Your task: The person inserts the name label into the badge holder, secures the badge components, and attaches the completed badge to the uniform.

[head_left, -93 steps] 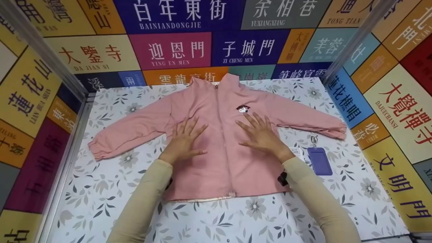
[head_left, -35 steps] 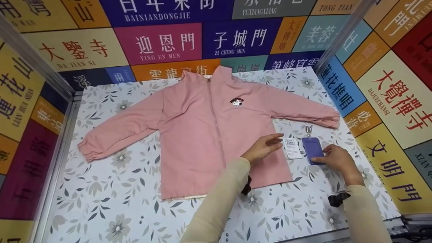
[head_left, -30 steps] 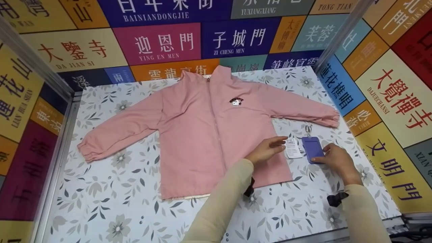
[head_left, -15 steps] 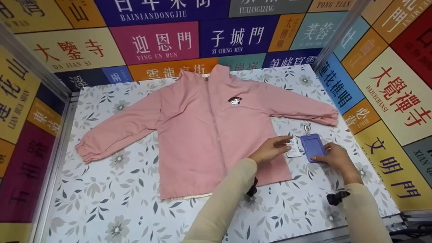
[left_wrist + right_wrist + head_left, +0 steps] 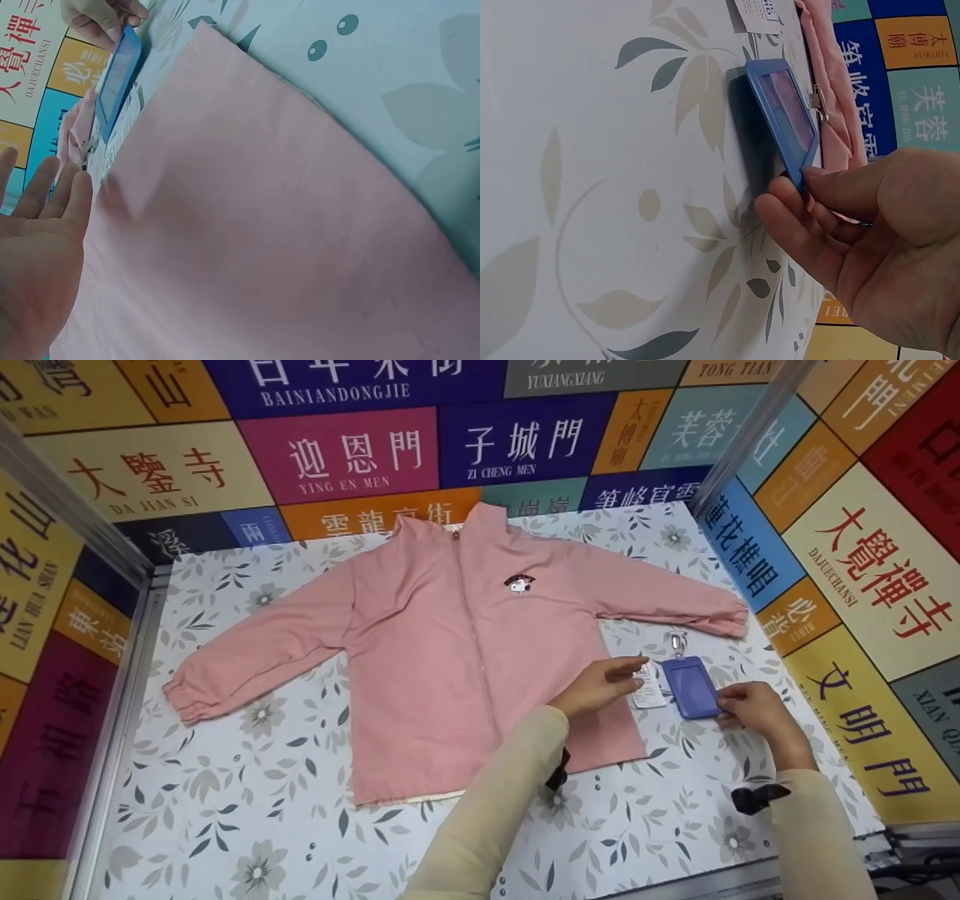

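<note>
A blue card holder [image 5: 691,690] with a metal clip [image 5: 679,642] at its top is at the right side of the table. My right hand [image 5: 761,714] pinches its lower right edge between thumb and fingers. In the right wrist view the holder [image 5: 786,112] is tilted up off the table surface. Just left of it lies a white printed card [image 5: 649,690], partly behind my left fingertips. My left hand [image 5: 600,687] hovers over the lower right of a pink jacket [image 5: 420,682], fingers loosely extended, palm showing in the left wrist view, holding nothing.
The zipped jacket lies flat with both sleeves spread, its collar at the table's back edge. Flower-patterned white covering [image 5: 225,817] lies under it. Colourful lettered panels [image 5: 337,457] wall the back and sides, with metal posts [image 5: 750,435] at the corners.
Both hands, spread on the jacket earlier, have moved right. My right hand has gripped the card holder and raised its edge slightly, its thumb now at the side. The left hand stays near the white card.
</note>
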`<state>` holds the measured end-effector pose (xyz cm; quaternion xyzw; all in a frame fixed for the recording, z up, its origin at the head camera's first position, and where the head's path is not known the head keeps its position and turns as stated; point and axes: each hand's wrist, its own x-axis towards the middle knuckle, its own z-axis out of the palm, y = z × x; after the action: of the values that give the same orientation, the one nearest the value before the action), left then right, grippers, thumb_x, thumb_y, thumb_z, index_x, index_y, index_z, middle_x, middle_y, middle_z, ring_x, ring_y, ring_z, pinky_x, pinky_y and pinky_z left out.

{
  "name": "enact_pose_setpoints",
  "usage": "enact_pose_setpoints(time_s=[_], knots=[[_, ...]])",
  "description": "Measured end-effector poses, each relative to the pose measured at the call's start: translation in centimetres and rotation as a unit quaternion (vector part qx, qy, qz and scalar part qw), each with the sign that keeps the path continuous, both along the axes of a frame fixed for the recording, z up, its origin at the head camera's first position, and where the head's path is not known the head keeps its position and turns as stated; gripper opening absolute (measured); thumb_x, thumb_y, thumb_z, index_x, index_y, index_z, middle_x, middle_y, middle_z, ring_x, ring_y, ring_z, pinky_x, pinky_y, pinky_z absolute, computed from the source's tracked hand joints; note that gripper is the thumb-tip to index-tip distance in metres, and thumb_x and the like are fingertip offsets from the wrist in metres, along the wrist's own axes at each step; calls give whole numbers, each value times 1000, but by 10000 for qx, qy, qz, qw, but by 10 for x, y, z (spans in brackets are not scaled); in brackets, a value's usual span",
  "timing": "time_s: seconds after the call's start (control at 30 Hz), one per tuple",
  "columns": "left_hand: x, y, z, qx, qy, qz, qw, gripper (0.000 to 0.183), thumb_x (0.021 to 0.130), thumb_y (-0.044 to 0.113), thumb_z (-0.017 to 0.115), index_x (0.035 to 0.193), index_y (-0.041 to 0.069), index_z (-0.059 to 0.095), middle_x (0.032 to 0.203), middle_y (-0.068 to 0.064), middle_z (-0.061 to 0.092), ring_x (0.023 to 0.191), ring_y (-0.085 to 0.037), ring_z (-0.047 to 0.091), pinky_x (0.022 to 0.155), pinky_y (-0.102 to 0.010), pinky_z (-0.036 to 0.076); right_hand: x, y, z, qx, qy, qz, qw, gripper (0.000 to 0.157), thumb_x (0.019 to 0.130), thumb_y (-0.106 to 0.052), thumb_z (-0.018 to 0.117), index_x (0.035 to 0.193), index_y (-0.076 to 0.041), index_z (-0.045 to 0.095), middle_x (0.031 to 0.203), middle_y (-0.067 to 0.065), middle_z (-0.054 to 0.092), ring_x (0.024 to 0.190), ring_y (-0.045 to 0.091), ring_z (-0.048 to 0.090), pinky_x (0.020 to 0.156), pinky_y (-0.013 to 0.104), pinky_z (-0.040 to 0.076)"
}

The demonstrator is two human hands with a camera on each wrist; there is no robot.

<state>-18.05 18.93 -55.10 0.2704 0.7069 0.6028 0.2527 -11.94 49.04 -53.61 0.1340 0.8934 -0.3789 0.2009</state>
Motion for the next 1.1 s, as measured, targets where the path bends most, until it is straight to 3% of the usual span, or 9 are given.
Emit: enact_pose_setpoints(time_s=[0.27, 0.6, 0.83, 1.1], knots=[[-1, -2, 0, -176, 15, 69, 9998, 48, 99, 25, 59, 145, 18, 50, 149, -5, 53, 136, -23, 52, 111, -23, 41, 7, -1, 3, -274, 117, -517, 9982, 41, 101, -8, 50, 131, 19, 47, 100, 14, 69, 77, 9, 70, 75, 30, 60], [-10, -12, 6, -177, -222, 337, 9990, 47, 97, 26, 61, 143, 19, 52, 147, -1, 55, 134, -16, 54, 111, -24, 42, 4, -16, 20, -590, 674, -605, 9941, 40, 100, -9, 54, 132, 14, 51, 91, -11, 66, 80, 3, 69, 79, 27, 60], [-28, -40, 12, -165, -56, 790, 9967, 44, 98, 23, 61, 141, 12, 55, 144, -5, 57, 131, -20, 57, 107, -23, 46, -14, -53, 21, -1210, 1230, -353, 9844, 41, 98, -7, 59, 125, 22, 53, 84, -18, 69, 75, 3, 71, 73, 24, 60], [-48, -85, 12, -124, -22, 1435, 9896, 41, 98, 20, 60, 135, 2, 59, 137, -12, 63, 126, -22, 61, 106, -27, 48, -37, -113, 18, -1808, 1367, -246, 9737, 40, 95, -4, 61, 123, 23, 54, 82, -15, 71, 72, 1, 70, 71, 20, 59]])
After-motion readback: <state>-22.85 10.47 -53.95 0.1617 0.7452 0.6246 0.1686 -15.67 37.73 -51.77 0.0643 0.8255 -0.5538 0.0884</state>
